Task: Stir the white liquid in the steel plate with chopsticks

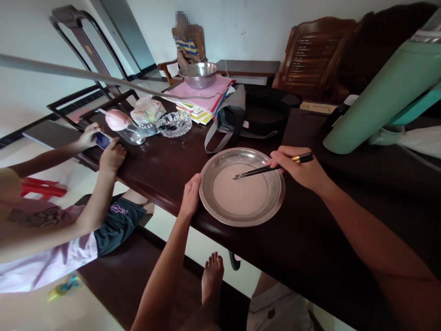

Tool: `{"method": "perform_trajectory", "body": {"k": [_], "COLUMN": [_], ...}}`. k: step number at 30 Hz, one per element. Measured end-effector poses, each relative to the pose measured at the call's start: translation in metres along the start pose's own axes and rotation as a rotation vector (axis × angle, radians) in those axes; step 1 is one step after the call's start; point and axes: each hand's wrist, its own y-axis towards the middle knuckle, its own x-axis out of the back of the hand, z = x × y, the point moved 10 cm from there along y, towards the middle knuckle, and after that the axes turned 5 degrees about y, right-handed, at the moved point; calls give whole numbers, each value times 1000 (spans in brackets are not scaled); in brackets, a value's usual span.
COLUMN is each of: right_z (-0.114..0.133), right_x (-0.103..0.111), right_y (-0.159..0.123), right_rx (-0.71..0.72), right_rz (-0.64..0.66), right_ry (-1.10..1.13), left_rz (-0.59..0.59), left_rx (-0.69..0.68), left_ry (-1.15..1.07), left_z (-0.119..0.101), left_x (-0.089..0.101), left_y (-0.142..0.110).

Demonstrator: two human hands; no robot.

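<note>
Black chopsticks, gold-banded, one pair: pinched between thumb and fingers of the right hand, slanting down into a metal bowl. Left hand: closed on the bowl's left rim. Bowl: on the dark table, near its edge, between the two hands. Pale liquid: inside, below the rim.

Step in hand, by my judgement: stirring. Best done with a firm left hold, the tips kept low, and slow rounds sweeping the sides without splashing.

Farther out: glass ashtray; black bag; pink folder, bearing a second bowl; green flask, to the right. Leftward, another person's hands hold a phone.

Hard to make out: how deep the chopstick tips reach; any lumps in the liquid; the left fingers under the rim, hidden. Flask's top: out of view. Grey rod, blurred, crossing at left: I cannot tell what it belongs to.
</note>
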Motion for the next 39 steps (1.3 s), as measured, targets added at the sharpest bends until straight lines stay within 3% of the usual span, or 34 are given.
{"method": "perform_trajectory", "body": {"k": [2, 6, 12, 17, 22, 27, 31, 36, 39], "right_z": [-4, 0, 1, 9, 3, 7, 4, 6, 6], "right_x": [2, -17, 7, -16, 0, -16, 1, -17, -6], "right_y": [0, -2, 0, -3, -1, -3, -1, -3, -1], "right_rx": [-37, -7, -2, 23, -12, 11, -3, -7, 13], "right_rz": [-14, 163, -51, 145, -1, 157, -7, 157, 58], "right_ry": [37, 54, -31, 5, -6, 10, -27, 23, -23], "left_rz": [8, -3, 1, -8, 0, 3, 0, -1, -8], "left_rx": [4, -16, -2, -13, -10, -9, 3, -14, -12], "left_ry": [4, 19, 1, 9, 14, 1, 7, 6, 4], "left_z": [0, -5, -1, -3, -5, -4, -1, -3, -2], "left_x": [-1, -1, -1, -1, -3, -3, -2, 0, 1], "left_y": [0, 1, 1, 1, 1, 1, 1, 1, 1]}}
